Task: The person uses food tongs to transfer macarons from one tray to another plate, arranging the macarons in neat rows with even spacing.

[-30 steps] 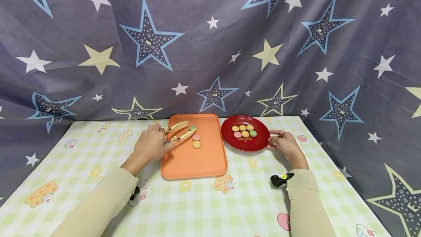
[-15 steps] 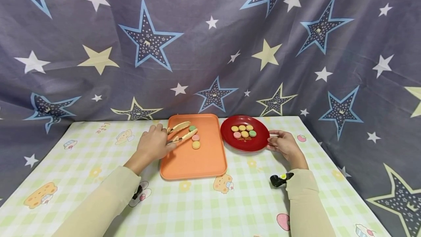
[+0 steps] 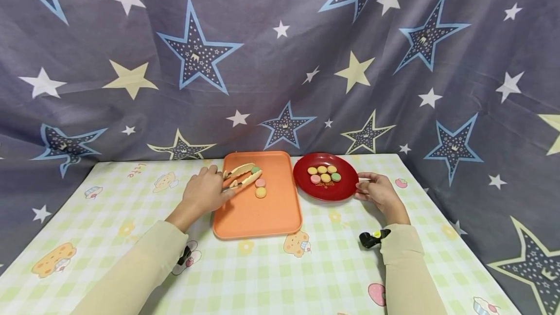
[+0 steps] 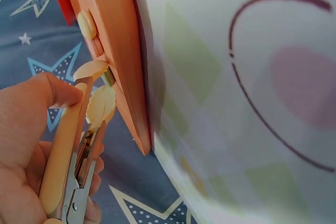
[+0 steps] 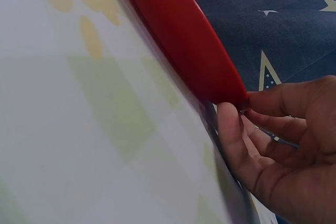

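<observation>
My left hand [image 3: 202, 191] grips a pair of tongs [image 3: 248, 179] with cream tips and metal arms, seen up close as tongs [image 4: 59, 163] in the left wrist view. Their spread tips stand on either side of a green macaron [image 3: 255, 170] on an orange tray [image 3: 258, 218]. Just nearer on that tray lie a pink macaron [image 3: 260, 183] and a yellow macaron [image 3: 260, 192]. At the right, my right hand [image 3: 379, 193] pinches the rim of a red plate [image 3: 306, 189]. The right wrist view shows thumb and fingers at the edge of this plate [image 5: 184, 40].
Several macarons [image 3: 325, 178], yellow, pink and green, sit together on the red plate, which stands close beside the tray's right edge. A checked cloth [image 3: 271, 276] with cartoon prints covers the table. Behind it hangs a dark curtain [image 3: 280, 86] with stars.
My left hand has shifted slightly to the right, bringing the tongs' tips about the green macaron. The right hand and the plate stay where they were.
</observation>
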Demonstrator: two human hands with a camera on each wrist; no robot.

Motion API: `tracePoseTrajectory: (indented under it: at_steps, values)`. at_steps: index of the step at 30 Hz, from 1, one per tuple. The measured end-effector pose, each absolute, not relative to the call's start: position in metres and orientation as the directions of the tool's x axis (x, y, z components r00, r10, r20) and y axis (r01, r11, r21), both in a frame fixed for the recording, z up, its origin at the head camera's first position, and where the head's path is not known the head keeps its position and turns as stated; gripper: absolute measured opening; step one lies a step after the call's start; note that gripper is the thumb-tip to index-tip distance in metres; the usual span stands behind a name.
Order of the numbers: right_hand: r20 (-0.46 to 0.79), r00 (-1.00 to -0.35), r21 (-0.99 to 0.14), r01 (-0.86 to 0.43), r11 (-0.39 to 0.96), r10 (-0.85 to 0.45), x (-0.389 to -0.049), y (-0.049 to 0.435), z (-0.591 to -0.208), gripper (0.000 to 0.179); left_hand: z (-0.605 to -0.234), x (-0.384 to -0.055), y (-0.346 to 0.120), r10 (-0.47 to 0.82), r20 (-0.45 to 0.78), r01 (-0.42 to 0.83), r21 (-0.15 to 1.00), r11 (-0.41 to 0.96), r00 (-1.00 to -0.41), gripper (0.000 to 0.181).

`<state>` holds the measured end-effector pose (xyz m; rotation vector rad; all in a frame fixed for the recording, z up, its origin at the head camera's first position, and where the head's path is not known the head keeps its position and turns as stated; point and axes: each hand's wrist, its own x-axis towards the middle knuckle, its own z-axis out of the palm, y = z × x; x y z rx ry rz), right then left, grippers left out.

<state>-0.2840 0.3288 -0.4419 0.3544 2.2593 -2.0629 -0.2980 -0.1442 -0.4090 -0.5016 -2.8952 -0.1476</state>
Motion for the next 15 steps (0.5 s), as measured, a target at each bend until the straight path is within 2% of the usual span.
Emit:
tracePoseTrajectory:
  at_steps: [15]
  values:
    - [-0.186,-0.976,-0.978,0.195,0.073,0.114,-0.2845,0.3288,-0.4412,0.051,-0.4019,-0.2949,-0.141,0.331,0.239,0.36,0.086,0.929,-0.913,0.04]
